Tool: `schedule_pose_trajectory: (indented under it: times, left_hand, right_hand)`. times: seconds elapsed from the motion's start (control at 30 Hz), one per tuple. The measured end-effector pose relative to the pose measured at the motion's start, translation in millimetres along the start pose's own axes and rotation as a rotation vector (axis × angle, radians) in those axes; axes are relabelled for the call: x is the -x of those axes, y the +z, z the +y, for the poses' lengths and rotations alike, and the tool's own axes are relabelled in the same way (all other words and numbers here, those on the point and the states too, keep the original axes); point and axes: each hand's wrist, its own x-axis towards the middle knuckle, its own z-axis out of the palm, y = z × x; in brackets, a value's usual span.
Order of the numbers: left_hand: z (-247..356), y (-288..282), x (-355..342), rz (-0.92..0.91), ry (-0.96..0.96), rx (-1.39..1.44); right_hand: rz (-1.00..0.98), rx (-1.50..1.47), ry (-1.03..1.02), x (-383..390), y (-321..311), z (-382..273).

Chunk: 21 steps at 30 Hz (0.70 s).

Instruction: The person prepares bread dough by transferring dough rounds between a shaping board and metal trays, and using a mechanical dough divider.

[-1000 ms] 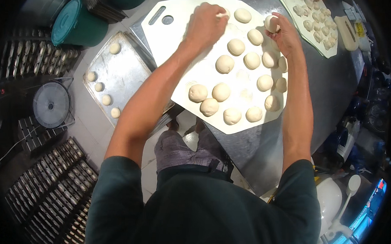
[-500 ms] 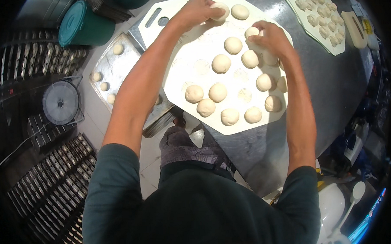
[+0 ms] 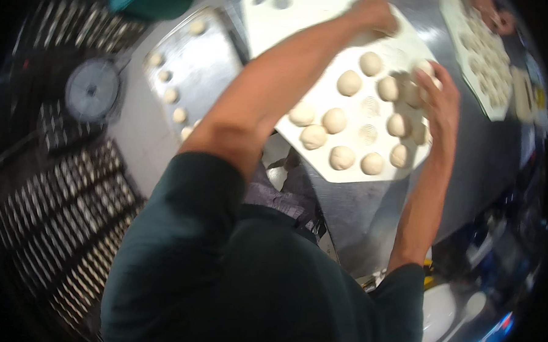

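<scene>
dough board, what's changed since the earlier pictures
The left hand has moved right along the far end of the white board; its grip is hidden. The right hand has moved right and nearer, a dough ball at its fingers, leaving one spot bare. The near-edge balls stayed put.

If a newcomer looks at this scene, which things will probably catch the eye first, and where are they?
Probably the large pale board at the upper middle, brightly lit and bearing round dough balls. Next, the person's hands: the left hand near the board's far edge, the right hand at its right side, touching a dough ball. Then the metal tray at the upper left, with smaller-looking dough pieces.
</scene>
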Motion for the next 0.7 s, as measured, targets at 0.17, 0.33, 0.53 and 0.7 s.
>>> schedule_pose_trajectory:
  times: [0.17, 0.33, 0.53, 0.7]
  left_hand:
    - [-5.5, -6.5, 89.5, 0.329, 0.088, 0.365]
    - [-56.9, -36.8, 239.7, 0.463, 0.066, 0.78]
    - [-224.8, -10.2, 370.4, 0.604, -0.409, 0.506]
    - [-283.5, 24.3, 362.0, 0.469, -0.526, 0.485]
  right_hand:
    - [-0.014, -0.119, -0.031, 26.4, -4.2, 15.1]
    - [-0.029, -0.07, -0.014, 69.6, 20.4, -20.7]
    - [-0.214, -0.147, -0.156, 136.9, 106.1, -90.0]
    - [-0.518, 0.012, -0.176, 183.2, 212.1, -95.1]
